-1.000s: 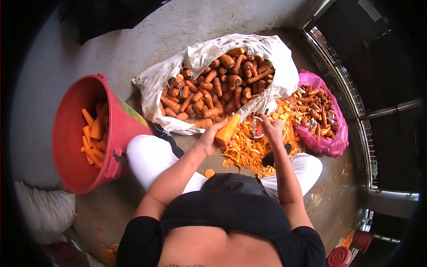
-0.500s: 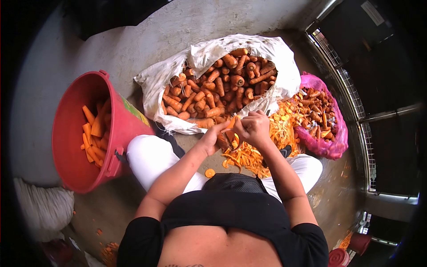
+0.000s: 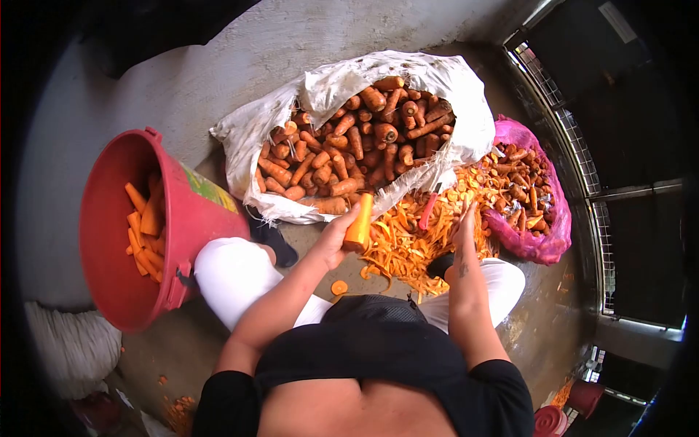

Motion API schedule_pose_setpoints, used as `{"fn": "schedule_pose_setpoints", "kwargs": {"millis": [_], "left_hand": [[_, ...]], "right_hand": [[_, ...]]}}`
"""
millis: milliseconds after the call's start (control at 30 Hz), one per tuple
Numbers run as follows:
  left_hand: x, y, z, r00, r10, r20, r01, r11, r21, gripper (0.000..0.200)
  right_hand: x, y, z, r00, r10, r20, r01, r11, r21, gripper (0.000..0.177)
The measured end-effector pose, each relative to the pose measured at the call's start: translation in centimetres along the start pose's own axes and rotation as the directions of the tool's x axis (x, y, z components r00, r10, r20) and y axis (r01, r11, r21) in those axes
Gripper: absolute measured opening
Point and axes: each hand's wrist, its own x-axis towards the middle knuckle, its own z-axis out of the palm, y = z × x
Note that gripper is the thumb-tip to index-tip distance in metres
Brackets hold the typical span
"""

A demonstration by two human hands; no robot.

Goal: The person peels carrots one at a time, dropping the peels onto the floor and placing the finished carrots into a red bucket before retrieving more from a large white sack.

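My left hand (image 3: 339, 237) is closed around a peeled carrot (image 3: 359, 222), held upright and bright orange, above the floor between my knees. To the right, my right hand (image 3: 464, 227) is open with its fingers stretched out, and nothing shows in it. Between the hands, a slim red tool (image 3: 428, 212) appears over the pile of carrot peelings (image 3: 408, 244). Its exact kind is not clear, nor whether it touches the pile. Ahead lies a torn white sack (image 3: 255, 131) full of unpeeled carrots (image 3: 349, 142).
At my left a red bucket (image 3: 211, 218) tilts toward me with peeled carrots (image 3: 149, 226) inside. On the right sits a pink bag (image 3: 557, 233) of carrot scraps. A carrot slice (image 3: 339, 288) lies on the floor. A wall stands behind the sack.
My hands have moved apart. The right hand has opened and shifted right, away from the carrot. The carrot now shows fully in my left hand, and the red tool has come into view.
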Motion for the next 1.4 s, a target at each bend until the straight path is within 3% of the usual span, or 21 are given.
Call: {"fn": "schedule_pose_setpoints", "kwargs": {"millis": [33, 67, 100, 167, 233, 300, 400, 533, 667, 767, 900, 933, 1033, 1067, 1100, 1167, 1233, 1300, 1367, 1400], "left_hand": [[0.6, -0.2, -0.2, 0.997, 0.022, -0.079, -0.022, 1.000, 0.002, 0.043], [1.0, -0.5, 0.3, 0.971, 0.054, -0.232, -0.052, 0.999, 0.014, 0.046], [1.4, -0.5, 0.3, 0.973, 0.057, -0.225, -0.055, 0.998, 0.019, 0.043], [2.2, -0.4, -0.2, 0.973, 0.071, -0.219, -0.066, 0.997, 0.031, 0.039], [2.7, -0.4, -0.3, 0.972, 0.078, -0.223, -0.076, 0.997, 0.019, 0.040], [3.0, -0.2, 0.1, 0.954, 0.084, -0.288, -0.083, 0.996, 0.014, 0.040], [3.5, 0.5, 0.2, 0.939, 0.106, -0.328, -0.102, 0.994, 0.029, 0.039], [4.1, 1.4, -0.3, 0.924, 0.126, -0.361, -0.120, 0.992, 0.038, 0.035], [4.4, 1.7, -0.2, 0.912, 0.197, -0.360, -0.207, 0.978, 0.011, 0.034], [5.0, 1.0, -0.5, 0.896, 0.297, -0.332, -0.288, 0.955, 0.077, 0.034], [5.2, 1.1, -0.2, 0.884, 0.398, -0.244, -0.342, 0.908, 0.243, 0.035], [5.2, 1.1, 0.2, 0.877, 0.429, -0.218, -0.360, 0.886, 0.293, 0.035], [5.8, 0.7, 0.4, 0.824, 0.558, -0.101, -0.479, 0.780, 0.403, 0.035], [5.5, 1.1, 1.0, 0.809, 0.584, -0.070, -0.476, 0.720, 0.505, 0.034], [5.5, 1.1, 1.3, 0.789, 0.612, -0.058, -0.491, 0.683, 0.541, 0.034], [5.8, 0.3, 1.6, 0.744, 0.668, -0.029, -0.517, 0.603, 0.608, 0.033], [5.7, -0.6, 1.7, 0.736, 0.677, 0.004, -0.533, 0.576, 0.619, 0.033], [5.0, -1.3, 2.2, 0.757, 0.653, 0.037, -0.523, 0.570, 0.634, 0.035], [4.3, -2.6, 2.4, 0.758, 0.651, 0.040, -0.550, 0.606, 0.575, 0.035], [4.0, -3.2, 2.6, 0.749, 0.662, 0.041, -0.569, 0.609, 0.552, 0.036]], "right_hand": [[4.2, 4.1, -3.4, 0.999, -0.047, 0.014, 0.046, 0.999, 0.028, 0.062], [3.4, 4.8, -3.6, 0.997, 0.016, -0.074, -0.020, 0.998, -0.059, 0.067], [2.8, 5.7, -3.3, 0.983, 0.075, -0.165, -0.099, 0.985, -0.141, 0.073], [5.5, 9.0, -2.9, 0.967, -0.175, -0.184, 0.099, 0.927, -0.362, 0.067], [5.7, 8.2, -0.3, 0.986, -0.157, -0.062, 0.053, 0.637, -0.769, 0.038], [6.4, 7.9, 2.3, 0.984, -0.177, -0.032, 0.004, 0.202, -0.979, 0.044], [6.6, 8.1, 4.2, 0.970, -0.242, -0.008, -0.019, -0.043, -0.999, 0.047], [7.8, 8.1, 4.4, 0.986, -0.150, -0.072, -0.092, -0.128, -0.988, 0.068], [8.2, 8.1, 3.8, 0.988, -0.149, -0.044, -0.076, -0.215, -0.974, 0.053], [9.4, 9.0, 2.7, 0.983, -0.181, -0.036, -0.072, -0.202, -0.977, 0.044], [8.6, 8.2, 2.6, 0.967, -0.211, -0.146, -0.151, -0.006, -0.989, 0.037], [7.4, 7.7, 2.7, 0.962, -0.252, -0.108, -0.105, 0.024, -0.994, 0.028], [6.9, 9.7, 0.7, 0.947, -0.281, -0.155, 0.001, 0.488, -0.873, 0.023], [8.0, 12.3, -1.0, 0.935, -0.333, -0.119, 0.133, 0.644, -0.753, 0.022], [5.6, 12.1, 0.3, 0.960, -0.263, -0.096, 0.176, 0.833, -0.525, 0.030], [1.0, 11.3, 3.1, 0.983, -0.183, 0.027, 0.185, 0.960, -0.212, 0.040], [-2.6, 10.5, 6.4, 1.000, -0.006, 0.020, 0.007, 0.999, -0.032, 0.048], [-7.3, 7.6, 9.4, 0.926, 0.139, 0.352, -0.207, 0.965, 0.164, 0.043], [-10.6, 5.3, 9.9, 0.744, 0.290, 0.602, -0.481, 0.857, 0.183, 0.043], [-11.9, 4.6, 10.6, 0.738, 0.252, 0.626, -0.463, 0.864, 0.198, 0.047]]}}
